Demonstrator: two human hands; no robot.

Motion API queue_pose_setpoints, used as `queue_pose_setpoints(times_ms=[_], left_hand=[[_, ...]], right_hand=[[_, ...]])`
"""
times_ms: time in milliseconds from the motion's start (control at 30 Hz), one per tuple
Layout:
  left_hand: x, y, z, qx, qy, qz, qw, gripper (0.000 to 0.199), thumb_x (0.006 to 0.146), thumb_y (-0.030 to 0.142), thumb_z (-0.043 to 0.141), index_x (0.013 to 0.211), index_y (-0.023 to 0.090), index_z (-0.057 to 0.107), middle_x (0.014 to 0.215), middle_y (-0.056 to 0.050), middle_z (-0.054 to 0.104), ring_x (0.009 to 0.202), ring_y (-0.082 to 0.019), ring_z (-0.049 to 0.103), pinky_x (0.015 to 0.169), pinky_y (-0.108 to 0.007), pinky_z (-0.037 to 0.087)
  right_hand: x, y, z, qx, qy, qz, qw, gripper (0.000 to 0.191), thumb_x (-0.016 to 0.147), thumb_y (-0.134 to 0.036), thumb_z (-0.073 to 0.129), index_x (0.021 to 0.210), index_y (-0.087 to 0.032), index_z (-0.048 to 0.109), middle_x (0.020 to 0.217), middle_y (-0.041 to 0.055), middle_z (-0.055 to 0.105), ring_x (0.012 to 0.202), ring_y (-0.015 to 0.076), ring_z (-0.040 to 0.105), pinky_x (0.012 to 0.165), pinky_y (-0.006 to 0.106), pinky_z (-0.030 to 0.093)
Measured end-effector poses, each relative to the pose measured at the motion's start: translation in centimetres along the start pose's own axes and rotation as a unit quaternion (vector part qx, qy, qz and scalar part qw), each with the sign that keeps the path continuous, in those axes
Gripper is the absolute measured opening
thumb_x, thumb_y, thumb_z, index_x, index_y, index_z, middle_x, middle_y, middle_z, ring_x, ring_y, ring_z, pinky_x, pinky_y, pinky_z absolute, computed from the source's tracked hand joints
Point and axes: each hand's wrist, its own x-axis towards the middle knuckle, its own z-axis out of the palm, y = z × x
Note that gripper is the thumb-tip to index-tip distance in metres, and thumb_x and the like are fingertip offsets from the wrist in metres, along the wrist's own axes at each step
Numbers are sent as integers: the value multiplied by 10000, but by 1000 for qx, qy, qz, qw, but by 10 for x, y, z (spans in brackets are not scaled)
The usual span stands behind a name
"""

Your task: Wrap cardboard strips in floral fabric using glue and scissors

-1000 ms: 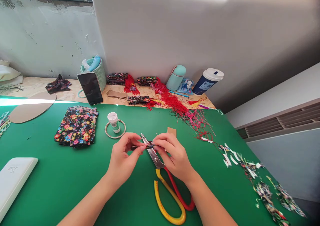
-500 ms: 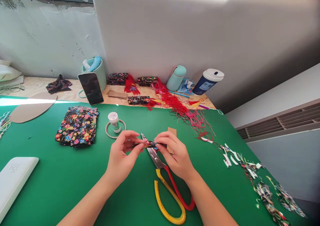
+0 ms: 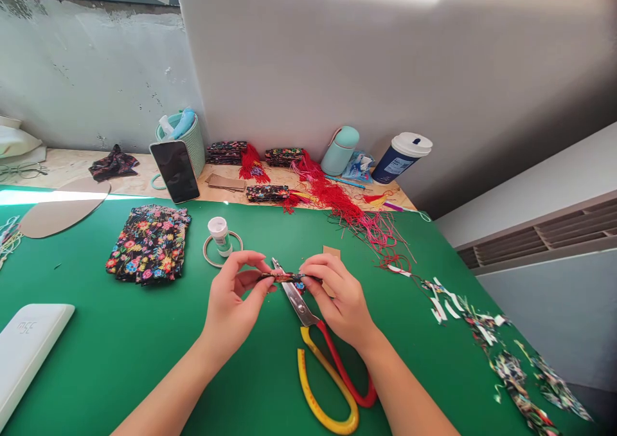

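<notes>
The left hand (image 3: 234, 301) and right hand (image 3: 343, 298) each pinch the patterned cloth strip (image 3: 288, 277) between thumb and fingers. The strip is raised over the tabletop (image 3: 144, 346), well in from its back edge. Scissors (image 3: 301, 308) lie underneath, blades toward that edge. A small jar (image 3: 218, 231) stands beyond the left hand. Cloth scraps (image 3: 511, 368) line the right edge.
</notes>
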Motion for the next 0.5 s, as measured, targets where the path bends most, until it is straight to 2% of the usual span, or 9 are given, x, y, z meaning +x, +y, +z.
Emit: queue_pose_setpoints(times_ms=[167,367,500], left_hand=[[0,1,-1,-18,-16,-15,1000,180,812,166,637,961,211,546,794,23,594,842,-177,705,678,-244,590],[1,2,-1,-12,-8,-20,1000,136,828,184,639,911,207,534,772,27,601,832,-176,705,664,-232,571],[-1,1,-1,-18,-15,-7,1000,173,826,170,641,953,207,529,813,17,603,873,-180,697,760,-272,562]], right_hand=[[1,-1,-1,-15,8,-2,1000,147,872,-103,515,906,-216,604,878,54,640,807,183,604,704,339,496],[0,-2,0,-32,17,-29,999,181,865,-77,515,935,-225,591,883,54,637,794,184,593,675,341,485],[0,-3,0,-44,31,-45,998,208,862,-52,508,951,-227,576,891,57,624,790,180,581,675,341,486]])
